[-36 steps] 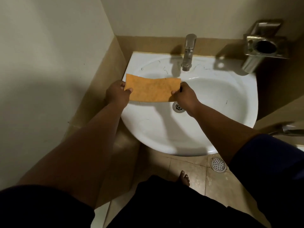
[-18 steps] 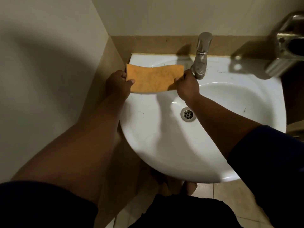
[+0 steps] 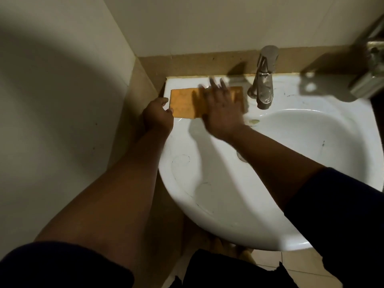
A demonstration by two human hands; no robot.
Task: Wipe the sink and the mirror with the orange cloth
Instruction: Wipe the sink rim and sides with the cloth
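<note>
Left hand (image 3: 159, 114) sits at the sink's back left corner, fingers curled, thumb and fingertips pinching the left edge of the orange cloth (image 3: 182, 102). Cloth lies flat on the sink's (image 3: 207, 204) rear deck, along the back edge, between the left corner and the tap; its right part is covered by the other hand. Right hand (image 3: 222, 107) is spread wide, palm down, fingers splayed and pressed on top of the cloth, motion-blurred; fingertips reach toward the sink's back edge. It grips nothing, just flat contact. Both forearms are bare, dark sleeves at the bottom corners of the view. Right forearm crosses over the basin and hides most of the drain (image 3: 241, 157), only a sliver shows. White sink has faint dark scuffs on the left rim and a small yellowish spot (image 3: 254, 121) on the deck near the basin's lip, just right of the right hand. Chrome tap (image 3: 262, 80) stands upright at the back edge, just right of the cloth, not touching it. Metal wall fixture (image 3: 372, 75) at the far right edge, partly cut off, can't tell what it is. Tiled floor (image 3: 291, 260) below the sink's front edge.
</note>
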